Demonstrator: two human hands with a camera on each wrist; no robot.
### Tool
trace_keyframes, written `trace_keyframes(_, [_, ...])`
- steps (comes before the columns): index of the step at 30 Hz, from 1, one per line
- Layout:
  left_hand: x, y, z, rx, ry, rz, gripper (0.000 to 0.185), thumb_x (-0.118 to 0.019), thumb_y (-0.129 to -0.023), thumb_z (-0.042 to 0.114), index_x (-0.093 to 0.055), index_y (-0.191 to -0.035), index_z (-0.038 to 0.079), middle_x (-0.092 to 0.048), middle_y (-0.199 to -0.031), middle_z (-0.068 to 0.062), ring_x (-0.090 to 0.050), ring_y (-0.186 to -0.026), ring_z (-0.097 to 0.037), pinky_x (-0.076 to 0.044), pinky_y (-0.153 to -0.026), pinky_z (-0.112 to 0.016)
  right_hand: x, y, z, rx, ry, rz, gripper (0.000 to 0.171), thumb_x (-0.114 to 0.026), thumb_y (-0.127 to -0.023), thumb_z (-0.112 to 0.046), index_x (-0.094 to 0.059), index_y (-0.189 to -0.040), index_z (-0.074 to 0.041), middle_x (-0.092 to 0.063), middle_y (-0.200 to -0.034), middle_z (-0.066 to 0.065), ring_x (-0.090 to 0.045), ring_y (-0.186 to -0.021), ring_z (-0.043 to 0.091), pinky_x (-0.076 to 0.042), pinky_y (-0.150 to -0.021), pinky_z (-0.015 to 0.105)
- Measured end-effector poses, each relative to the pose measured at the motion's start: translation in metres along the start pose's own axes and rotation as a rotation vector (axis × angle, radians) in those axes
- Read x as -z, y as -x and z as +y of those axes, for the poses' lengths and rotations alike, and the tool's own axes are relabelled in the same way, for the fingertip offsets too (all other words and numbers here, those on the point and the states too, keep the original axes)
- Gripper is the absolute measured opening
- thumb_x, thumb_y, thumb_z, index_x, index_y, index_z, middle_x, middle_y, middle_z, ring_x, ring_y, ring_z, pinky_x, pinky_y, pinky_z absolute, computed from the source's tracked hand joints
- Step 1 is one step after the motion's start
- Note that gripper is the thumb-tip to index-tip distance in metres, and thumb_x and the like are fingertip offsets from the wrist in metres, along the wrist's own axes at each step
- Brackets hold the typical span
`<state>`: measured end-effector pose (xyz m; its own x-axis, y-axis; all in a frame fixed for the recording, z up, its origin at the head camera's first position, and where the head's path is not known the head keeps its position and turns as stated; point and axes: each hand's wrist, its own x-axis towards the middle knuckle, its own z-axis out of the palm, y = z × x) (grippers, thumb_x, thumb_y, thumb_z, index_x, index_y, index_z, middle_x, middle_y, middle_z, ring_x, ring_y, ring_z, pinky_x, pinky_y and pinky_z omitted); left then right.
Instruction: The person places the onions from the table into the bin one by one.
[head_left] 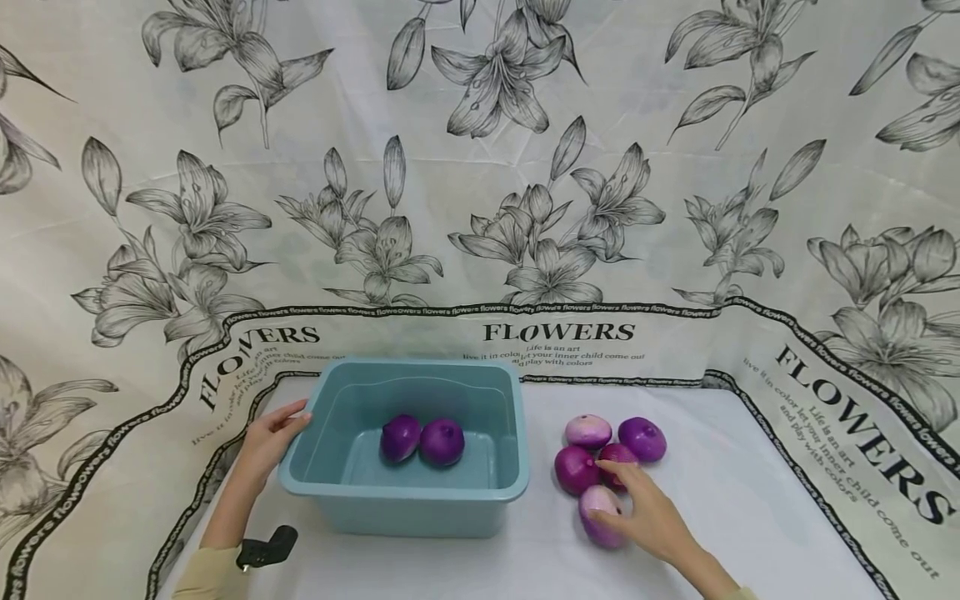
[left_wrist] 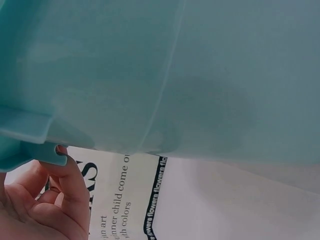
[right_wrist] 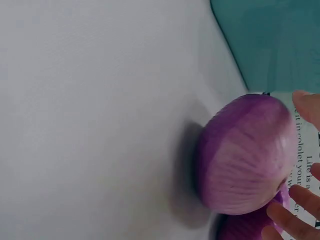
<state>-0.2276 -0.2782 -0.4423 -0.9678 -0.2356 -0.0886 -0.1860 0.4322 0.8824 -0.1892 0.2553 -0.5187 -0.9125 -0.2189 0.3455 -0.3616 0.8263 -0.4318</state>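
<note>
R hand [head_left: 643, 510] reaching for onion [head_left: 600, 514] right of tub [head_left: 408, 492].
Fingers loose on it, no grip yet; L hand [head_left: 272, 439] steadies tub rim. Next, I'd judge: close, lift into tub.

"FLOWERS" in bold black on the printed cloth [head_left: 558, 332] — centre, left and right, beneath it "Life is an art", "live it in color, let your inner child come out and play with colors", border band of repeated "flowers".
</note>
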Motion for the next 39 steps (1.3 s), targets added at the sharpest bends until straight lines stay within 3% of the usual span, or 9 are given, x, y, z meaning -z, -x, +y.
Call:
trace_keyframes(7, [0.001,0.000,0.000,0.000,-0.005,-0.001,0.054,-0.057,-0.097,0.033,-0.048,-0.140,0.002,-0.063,-0.113,-0.016,-0.054,-0.081,-0.003,-0.047,-0.070,-0.023,-0.006,0.010,0.008,-0.048,-0.062,-0.098,0.079,-0.080,-0.071,-0.051,-0.052,-0.135,-0.015,-0.059,-0.130,0.004,-0.060,-0.108,0.023,-0.052,-0.082,0.034])
trace_keyframes(10, [0.001,0.000,0.001,-0.002,-0.009,-0.004,0.055,-0.057,-0.097,0.033,-0.047,-0.140,0.002,-0.062,-0.117,-0.019,-0.054,-0.082,-0.003,-0.047,-0.071,-0.023,-0.008,0.010,0.010,-0.048,-0.101,-0.136,0.081,-0.080,-0.069,-0.052,-0.051,-0.135,-0.015,-0.058,-0.131,0.004,-0.061,-0.105,0.022,-0.052,-0.079,0.032])
trace_keyframes(21, [0.001,-0.002,0.000,0.007,-0.006,-0.014,0.057,-0.057,-0.096,0.035,-0.046,-0.141,0.003,-0.062,-0.119,-0.019,-0.055,-0.083,-0.003,-0.046,-0.071,-0.023,-0.023,0.011,0.017,0.138,-0.105,-0.125,0.076,-0.086,-0.063,-0.048,-0.057,-0.127,-0.020,-0.060,-0.121,-0.007,-0.059,-0.106,0.010,-0.052,-0.084,0.032])
trace_keyframes(26, [0.001,-0.001,0.000,0.007,-0.002,-0.009,0.055,-0.057,-0.096,0.034,-0.047,-0.141,0.003,-0.062,-0.118,-0.018,-0.055,-0.082,-0.002,-0.046,-0.071,-0.023,-0.026,0.011,0.014,0.192,-0.063,-0.146,0.081,-0.086,-0.061,-0.050,-0.055,-0.130,-0.022,-0.059,-0.126,-0.007,-0.059,-0.111,0.013,-0.052,-0.087,0.035])
trace_keyframes(34, [0.001,-0.001,0.000,0.018,-0.001,-0.009,0.057,-0.057,-0.096,0.036,-0.046,-0.141,0.003,-0.061,-0.120,-0.019,-0.056,-0.084,-0.004,-0.047,-0.071,-0.022,-0.033,0.007,0.017,0.362,-0.062,-0.137,0.096,-0.091,-0.052,-0.047,-0.053,-0.133,-0.013,-0.056,-0.127,-0.005,-0.056,-0.112,0.011,-0.052,-0.088,0.034])
trace_keyframes(39, [0.001,-0.001,0.000,0.013,-0.001,-0.010,0.058,-0.057,-0.096,0.037,-0.046,-0.142,0.003,-0.061,-0.120,-0.019,-0.057,-0.086,-0.005,-0.047,-0.071,-0.022,-0.032,0.005,0.014,0.418,-0.022,-0.144,0.104,-0.093,-0.046,-0.041,-0.049,-0.136,-0.012,-0.054,-0.129,-0.002,-0.057,-0.114,0.015,-0.052,-0.088,0.037])
